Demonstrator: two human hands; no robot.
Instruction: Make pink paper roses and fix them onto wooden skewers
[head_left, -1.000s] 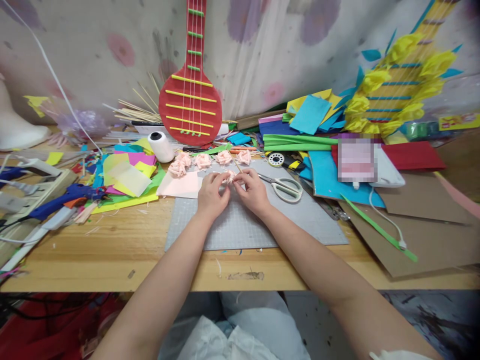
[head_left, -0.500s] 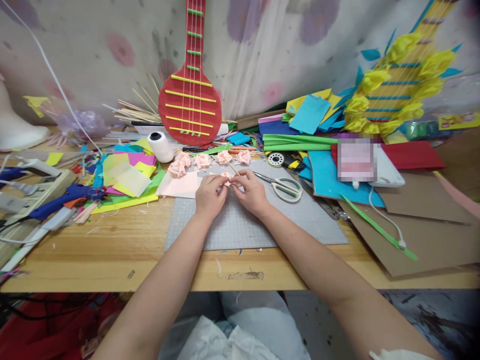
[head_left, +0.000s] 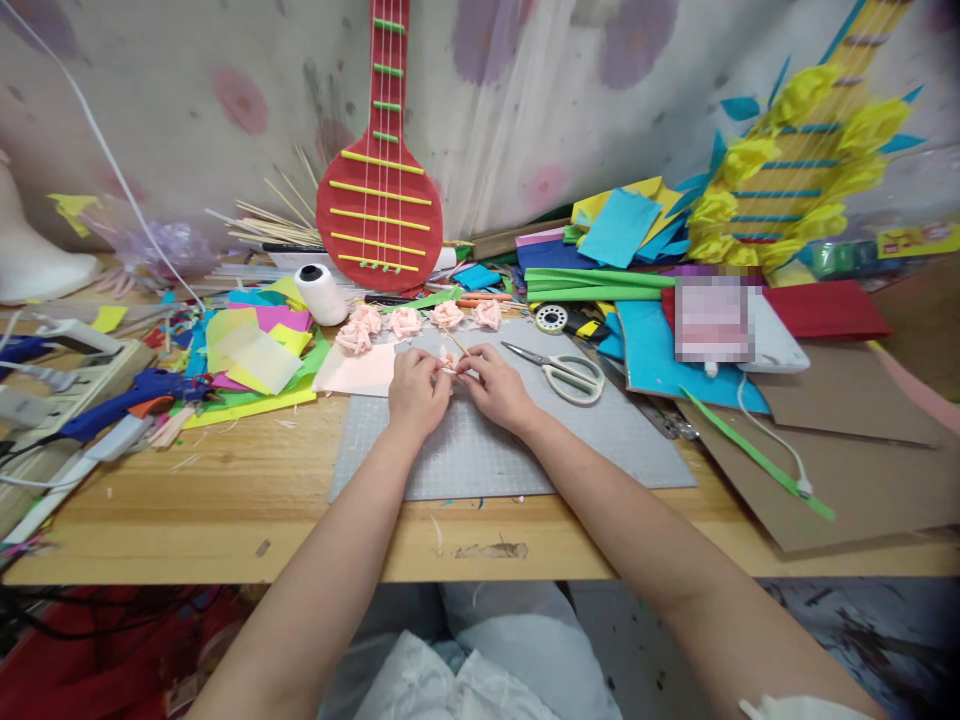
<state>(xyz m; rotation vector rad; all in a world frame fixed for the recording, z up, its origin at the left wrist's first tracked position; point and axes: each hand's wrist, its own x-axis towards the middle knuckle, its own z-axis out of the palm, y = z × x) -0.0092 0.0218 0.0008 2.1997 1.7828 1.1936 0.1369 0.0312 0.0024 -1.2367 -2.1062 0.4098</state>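
Note:
Above the grey cutting mat (head_left: pixel 487 455), my left hand (head_left: pixel 418 392) and my right hand (head_left: pixel 495 385) meet fingertip to fingertip. Both are closed on a small piece of pale pink paper (head_left: pixel 448 360), partly hidden by the fingers. A thin wooden stick (head_left: pixel 457 344) slants up from my right fingers. Several finished pink paper flowers (head_left: pixel 405 321) lie in a row just beyond. Flat pink paper (head_left: pixel 358 370) rests left of my left hand. Scissors (head_left: pixel 570 378) with pale handles lie to the right of my right hand, blades pointing left.
At the back stand a red paper lute (head_left: pixel 381 215) and a yellow one (head_left: pixel 787 180) with paper flowers. A white thread spool (head_left: pixel 321 294) is behind the mat. Blue glue gun (head_left: pixel 127 400) and power strip (head_left: pixel 75 400) sit left; brown cardboard (head_left: pixel 840 480) lies right.
My hands stay in nearly the same place. The pink paper between my fingers has shifted and stands up more, and the stick's angle has changed as its top moved slightly left and down.

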